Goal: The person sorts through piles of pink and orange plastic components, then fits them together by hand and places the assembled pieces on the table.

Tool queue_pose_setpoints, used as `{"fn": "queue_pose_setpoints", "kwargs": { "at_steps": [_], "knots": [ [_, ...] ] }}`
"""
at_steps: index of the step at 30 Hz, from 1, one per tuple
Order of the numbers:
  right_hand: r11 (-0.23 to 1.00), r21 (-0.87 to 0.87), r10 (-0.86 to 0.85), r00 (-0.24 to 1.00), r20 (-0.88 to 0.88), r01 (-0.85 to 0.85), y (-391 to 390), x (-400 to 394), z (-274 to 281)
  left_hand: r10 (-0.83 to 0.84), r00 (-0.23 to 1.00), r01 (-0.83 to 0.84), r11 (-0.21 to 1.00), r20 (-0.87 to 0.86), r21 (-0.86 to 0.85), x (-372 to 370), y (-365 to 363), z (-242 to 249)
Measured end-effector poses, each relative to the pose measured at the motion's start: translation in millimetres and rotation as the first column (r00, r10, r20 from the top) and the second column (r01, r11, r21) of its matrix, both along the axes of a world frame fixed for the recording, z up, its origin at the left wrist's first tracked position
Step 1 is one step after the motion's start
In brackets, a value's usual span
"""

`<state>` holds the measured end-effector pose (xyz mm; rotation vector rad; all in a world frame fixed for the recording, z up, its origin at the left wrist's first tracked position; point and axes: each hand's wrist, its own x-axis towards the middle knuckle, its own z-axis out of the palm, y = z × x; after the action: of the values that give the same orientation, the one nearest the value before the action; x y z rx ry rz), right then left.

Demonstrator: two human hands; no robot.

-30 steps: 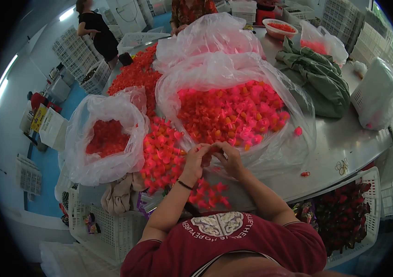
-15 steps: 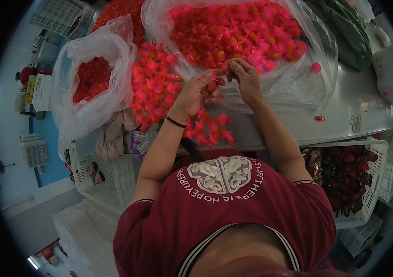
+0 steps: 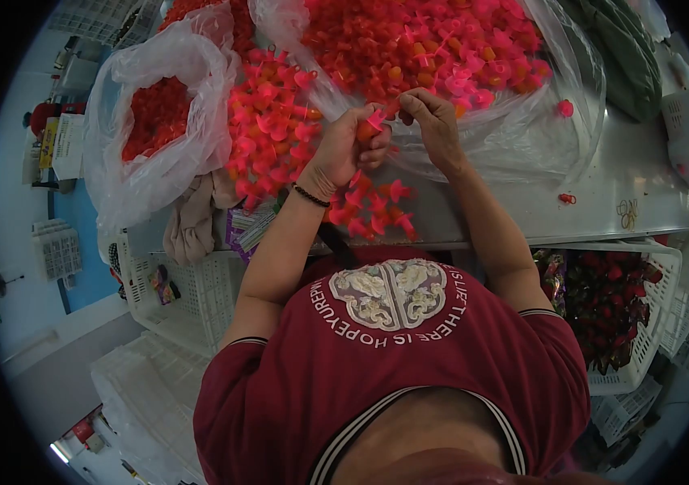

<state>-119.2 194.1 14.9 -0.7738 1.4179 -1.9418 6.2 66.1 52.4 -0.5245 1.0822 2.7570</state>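
My left hand [image 3: 346, 145] is closed around a small pink-and-red plastic piece [image 3: 373, 124], its flared pink part showing above the fingers. Right beside it, my right hand [image 3: 435, 125] pinches a small red plastic part [image 3: 394, 107] between thumb and forefinger, close against the piece in the left. Below the hands lies a group of finished-looking pink pieces [image 3: 371, 208] on the metal table. A larger pile of pink and orange pieces [image 3: 268, 133] spreads left of my left wrist.
A clear plastic bag [image 3: 514, 149] spilling pink and red pieces lies beyond the hands. Another bag [image 3: 215, 121] of red parts stands at left. On the metal table [image 3: 514, 212] are a red part [image 3: 567, 199] and rubber bands [image 3: 627, 214]. White crates [image 3: 660, 323] stand below.
My left hand has turned and closed more tightly around the pink-and-red piece. The right hand stays beside it, still pinching. The whole view has shifted slightly.
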Motion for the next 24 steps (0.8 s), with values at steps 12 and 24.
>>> {"fn": "queue_pose_setpoints", "kwargs": {
  "at_steps": [12,24],
  "knots": [
    [0.994,0.026,-0.098,0.985,-0.145,0.102,0,6,1,-0.022,0.992,0.025,0.999,0.122,-0.023,0,-1,-3],
    [0.990,0.107,-0.001,0.750,-0.662,0.096,-8,10,-8,0.106,0.919,-0.008,0.968,0.381,-0.250,0,6,11]
  ]
}}
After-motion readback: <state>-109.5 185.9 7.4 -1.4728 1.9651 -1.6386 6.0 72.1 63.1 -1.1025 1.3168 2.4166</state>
